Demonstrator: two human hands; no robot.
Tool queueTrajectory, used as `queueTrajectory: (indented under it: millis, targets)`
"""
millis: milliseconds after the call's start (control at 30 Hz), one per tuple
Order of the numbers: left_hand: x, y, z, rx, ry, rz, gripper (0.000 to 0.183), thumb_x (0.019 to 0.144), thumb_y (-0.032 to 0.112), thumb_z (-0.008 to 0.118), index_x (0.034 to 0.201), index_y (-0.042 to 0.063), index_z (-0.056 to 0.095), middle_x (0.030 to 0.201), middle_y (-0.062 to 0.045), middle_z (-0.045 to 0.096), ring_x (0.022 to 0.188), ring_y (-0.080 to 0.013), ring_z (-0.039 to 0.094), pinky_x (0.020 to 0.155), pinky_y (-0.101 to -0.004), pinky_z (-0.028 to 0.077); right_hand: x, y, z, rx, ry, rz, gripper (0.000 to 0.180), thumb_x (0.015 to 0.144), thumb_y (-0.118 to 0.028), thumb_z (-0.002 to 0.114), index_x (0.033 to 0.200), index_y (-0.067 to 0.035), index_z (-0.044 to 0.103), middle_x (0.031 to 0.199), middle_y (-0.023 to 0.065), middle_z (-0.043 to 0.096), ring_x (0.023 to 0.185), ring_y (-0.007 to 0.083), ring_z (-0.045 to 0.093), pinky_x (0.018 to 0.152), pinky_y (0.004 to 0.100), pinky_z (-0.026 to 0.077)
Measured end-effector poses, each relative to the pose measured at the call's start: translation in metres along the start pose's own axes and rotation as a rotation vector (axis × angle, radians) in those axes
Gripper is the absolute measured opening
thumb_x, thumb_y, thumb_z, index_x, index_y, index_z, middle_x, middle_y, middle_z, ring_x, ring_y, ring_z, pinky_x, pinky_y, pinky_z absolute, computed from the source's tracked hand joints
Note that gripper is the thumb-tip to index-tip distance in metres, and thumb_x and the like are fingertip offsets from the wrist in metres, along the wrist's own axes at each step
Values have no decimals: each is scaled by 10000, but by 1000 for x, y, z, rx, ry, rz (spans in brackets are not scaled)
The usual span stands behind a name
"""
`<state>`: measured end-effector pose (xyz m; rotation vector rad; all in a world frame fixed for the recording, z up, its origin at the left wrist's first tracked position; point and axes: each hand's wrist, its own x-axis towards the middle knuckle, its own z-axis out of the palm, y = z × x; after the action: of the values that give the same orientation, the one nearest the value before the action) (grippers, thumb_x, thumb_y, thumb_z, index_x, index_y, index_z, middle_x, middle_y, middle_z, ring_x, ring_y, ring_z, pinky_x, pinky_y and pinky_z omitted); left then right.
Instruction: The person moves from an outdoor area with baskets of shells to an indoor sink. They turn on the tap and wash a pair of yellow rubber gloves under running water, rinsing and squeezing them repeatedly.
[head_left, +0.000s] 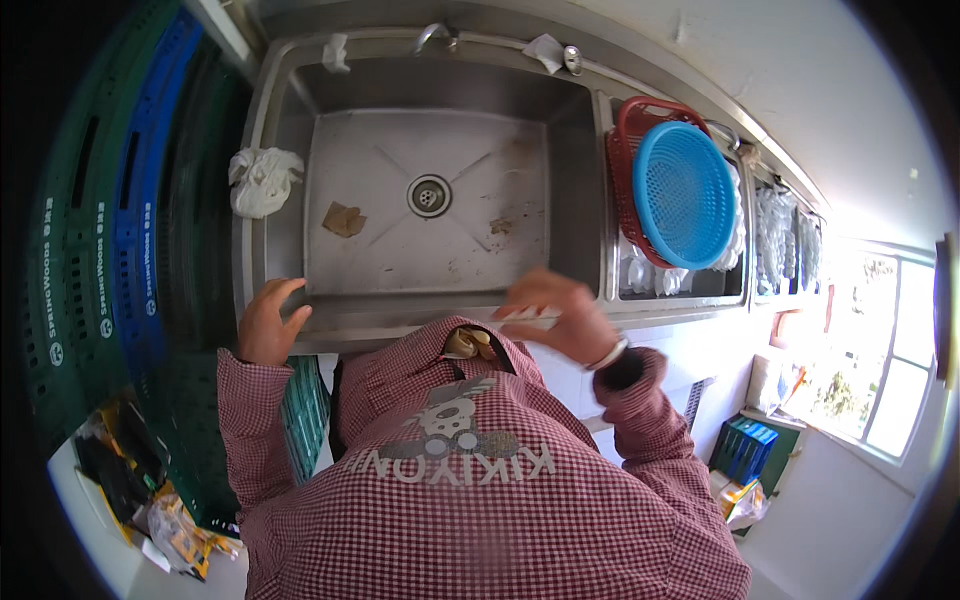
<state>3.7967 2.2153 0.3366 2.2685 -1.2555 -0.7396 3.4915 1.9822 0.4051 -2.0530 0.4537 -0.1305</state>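
My left hand (268, 321) is at the front left corner of a stainless steel sink (345, 266), thumb and fingers apart, with nothing visible in it. Motion blurs my right hand (561, 315), which is over the sink's front rim at the right. A whitish patch shows between its thumb and fingers; whether it is a held thing cannot be told. In the basin lie a scrap of brown paper (345, 220) and brown dirt around the drain strainer (429, 196). A checked apron (465, 517) covers my front, with yellowish-tan things (469, 343) in its open pocket.
A blue plastic colander (684, 196) sits on a red basket (626, 150) over the adjoining sink, above white items. A crumpled white cloth (265, 180) hangs on the left rim. A faucet (436, 36) stands at the back. Green and blue crates (135, 247) are stacked left.
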Motion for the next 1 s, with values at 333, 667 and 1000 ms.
queueTrajectory:
  millis: [333,667,1000]
  targets:
    - [39,80,5,-299,-239,296,459,777,201,690,1189,50,554,1156,-109,579,1058,-232,554,895,-347,426,-9,-16,5,169,425,-10,65,730,-37,648,758,-40,590,799,56,532,724,167,538,657,277,439]
    - [69,154,48,-1171,-327,308,367,883,175,580,1185,-20,510,1085,-99,598,1022,-179,579,892,-311,452,26,-53,-8,127,508,-130,143,734,-75,699,860,-32,647,841,54,550,758,156,555,687,266,442]
    - [16,39,31,-266,21,64,261,770,72,523,1011,-22,551,883,-99,613,778,-183,585,696,-271,450,-90,-44,60,-273,293,237,148,725,-71,687,869,-36,678,796,84,557,712,223,583,627,314,494]
